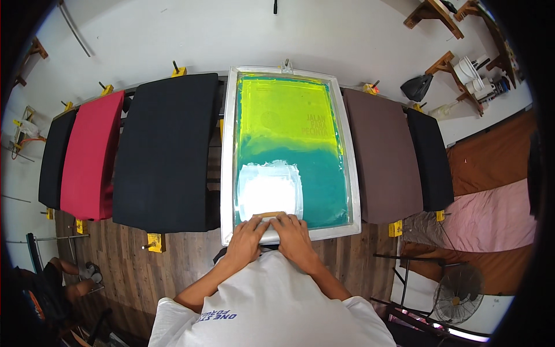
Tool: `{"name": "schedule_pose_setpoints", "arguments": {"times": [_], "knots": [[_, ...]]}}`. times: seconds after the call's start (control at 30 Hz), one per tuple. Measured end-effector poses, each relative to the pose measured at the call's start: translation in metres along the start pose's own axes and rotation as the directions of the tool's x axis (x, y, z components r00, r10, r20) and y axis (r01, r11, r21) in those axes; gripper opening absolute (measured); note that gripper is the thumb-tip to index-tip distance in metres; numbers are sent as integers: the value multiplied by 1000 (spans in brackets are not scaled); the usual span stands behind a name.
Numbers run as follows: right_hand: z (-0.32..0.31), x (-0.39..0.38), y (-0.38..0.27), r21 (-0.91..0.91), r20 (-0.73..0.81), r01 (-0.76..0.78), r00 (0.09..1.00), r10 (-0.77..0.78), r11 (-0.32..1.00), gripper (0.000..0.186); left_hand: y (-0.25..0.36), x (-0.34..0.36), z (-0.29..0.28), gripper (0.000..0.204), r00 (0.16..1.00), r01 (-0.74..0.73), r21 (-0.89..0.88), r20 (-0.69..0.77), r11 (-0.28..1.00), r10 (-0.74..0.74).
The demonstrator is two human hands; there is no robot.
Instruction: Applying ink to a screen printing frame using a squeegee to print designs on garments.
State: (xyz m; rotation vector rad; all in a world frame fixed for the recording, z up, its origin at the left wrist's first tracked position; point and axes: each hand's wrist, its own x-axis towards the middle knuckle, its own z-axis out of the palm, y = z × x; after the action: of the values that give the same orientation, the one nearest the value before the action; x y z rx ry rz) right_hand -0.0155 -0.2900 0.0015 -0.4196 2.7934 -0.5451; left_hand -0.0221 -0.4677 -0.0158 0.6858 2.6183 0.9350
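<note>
Both of my hands are side by side at the near end of a metal-framed printing screen (pixel 229 144). My left hand (pixel 248 236) and my right hand (pixel 293 232) are closed around a wooden-handled squeegee (pixel 268 214), with only part of its handle showing between them. The squeegee's blade is hidden. Just beyond my fingers, thick white ink (pixel 270 188) lies on the teal part of the mesh (pixel 321 194). Farther up, the mesh turns yellow-green (pixel 283 110), with faint lettering and a round mark. A clamp (pixel 287 66) sits at the frame's far edge.
To the left stand boards covered in black (pixel 165 150) and red fabric (pixel 89 156); to the right, brown (pixel 384 156) and black (pixel 429 159) ones. Yellow brackets (pixel 154 242) stick out at their ends. A standing fan (pixel 458 294) is at lower right; another person's arm (pixel 68 267) shows at lower left.
</note>
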Motion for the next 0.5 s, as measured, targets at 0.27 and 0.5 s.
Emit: {"name": "schedule_pose_setpoints", "arguments": {"times": [0.27, 0.5], "knots": [[-6, -5, -5, 25, 47, 9, 999, -11, 1000, 57, 2, -7, -4, 73, 998, 42, -40, 45, 998, -40], [10, -9, -2, -51, -100, 29, 994, -34, 998, 49, 2, -9, 0, 70, 1000, 2, 53, -24, 999, -1]]}}
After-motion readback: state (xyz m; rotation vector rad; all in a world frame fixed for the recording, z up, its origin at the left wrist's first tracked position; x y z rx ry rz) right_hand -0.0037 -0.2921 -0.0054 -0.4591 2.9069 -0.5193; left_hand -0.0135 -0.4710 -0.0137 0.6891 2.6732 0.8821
